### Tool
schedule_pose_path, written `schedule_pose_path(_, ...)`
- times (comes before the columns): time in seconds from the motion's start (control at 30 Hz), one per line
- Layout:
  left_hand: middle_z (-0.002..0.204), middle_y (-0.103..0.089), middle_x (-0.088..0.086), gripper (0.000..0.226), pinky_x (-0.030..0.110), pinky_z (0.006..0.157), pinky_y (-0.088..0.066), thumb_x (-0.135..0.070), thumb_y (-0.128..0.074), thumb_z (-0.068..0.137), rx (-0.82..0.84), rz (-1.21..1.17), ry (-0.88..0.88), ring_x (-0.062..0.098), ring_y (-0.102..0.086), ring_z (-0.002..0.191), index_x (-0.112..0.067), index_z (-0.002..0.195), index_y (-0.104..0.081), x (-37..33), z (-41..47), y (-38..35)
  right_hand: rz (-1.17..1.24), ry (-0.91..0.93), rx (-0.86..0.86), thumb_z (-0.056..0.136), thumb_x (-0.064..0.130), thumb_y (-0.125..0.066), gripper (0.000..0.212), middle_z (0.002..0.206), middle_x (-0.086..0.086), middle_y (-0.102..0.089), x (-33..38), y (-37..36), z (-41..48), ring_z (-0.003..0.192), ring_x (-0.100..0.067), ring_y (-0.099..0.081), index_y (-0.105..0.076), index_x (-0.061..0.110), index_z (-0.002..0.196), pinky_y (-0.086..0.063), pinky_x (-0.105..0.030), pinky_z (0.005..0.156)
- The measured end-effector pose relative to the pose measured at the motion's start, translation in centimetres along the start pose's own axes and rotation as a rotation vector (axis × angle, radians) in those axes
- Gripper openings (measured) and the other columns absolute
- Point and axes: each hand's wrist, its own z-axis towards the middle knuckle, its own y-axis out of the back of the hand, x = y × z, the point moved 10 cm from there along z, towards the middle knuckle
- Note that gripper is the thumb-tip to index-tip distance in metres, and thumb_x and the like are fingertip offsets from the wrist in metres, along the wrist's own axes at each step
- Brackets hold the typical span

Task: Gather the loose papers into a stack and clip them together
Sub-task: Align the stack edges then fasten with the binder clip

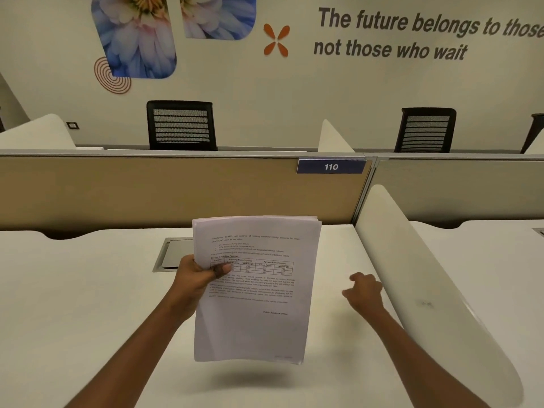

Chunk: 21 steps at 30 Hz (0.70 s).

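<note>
A stack of white printed papers (pixel 256 319) is held up above the white desk (pixel 88 304), its top sheet showing text and a small table. My left hand (pixel 197 275) grips the stack at its left edge, thumb on the front. My right hand (pixel 363 291) hovers to the right of the stack, apart from it, fingers loosely curled with nothing visible in them. No clip is visible in this view.
A grey cable hatch (pixel 167 257) sits in the desk behind the papers. A white curved divider (pixel 412 275) borders the desk on the right. A tan partition (pixel 176 189) with a "110" label (pixel 331 166) closes the back.
</note>
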Motion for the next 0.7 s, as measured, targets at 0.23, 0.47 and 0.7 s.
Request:
schedule_pose_path(0.23,0.093,-0.077,0.004,0.061,0.036,0.065,-0.061,-0.053,-0.091,0.035,-0.001,0.000,0.005,0.029,-0.074,0.085,-0.026,0.087,-0.077,0.3,0.0,-0.1,-0.224,0.007,-0.028,0.087,0.025,-0.065,0.045,0.122,-0.016,-0.052,-2.3,-0.5,0.3,0.117,-0.036,-0.045,-0.049,0.006,0.124,-0.048,-0.041,0.086)
schedule_pose_path(0.47,0.096,-0.077,0.005,0.065,0.042,0.069,-0.062,-0.054,-0.091,0.035,-0.028,0.013,0.021,0.031,-0.073,0.086,-0.025,0.091,-0.075,0.9,0.1,0.5,-0.294,0.034,-0.087,0.087,0.024,-0.063,0.034,0.112,-0.013,-0.056,-3.7,-1.3,1.6,0.111,-0.032,-0.050,-0.050,0.004,0.110,-0.044,-0.033,0.080)
schedule_pose_path(0.7,0.097,-0.076,0.008,0.052,0.045,0.069,-0.061,-0.042,-0.090,0.042,-0.031,0.012,0.030,0.033,-0.073,0.086,-0.026,0.090,-0.077,1.1,0.2,0.8,-0.421,0.062,-0.064,0.091,0.022,-0.052,0.016,0.101,-0.009,-0.062,-5.7,-2.7,3.6,0.102,-0.028,-0.057,-0.053,0.009,0.100,-0.040,-0.032,0.075)
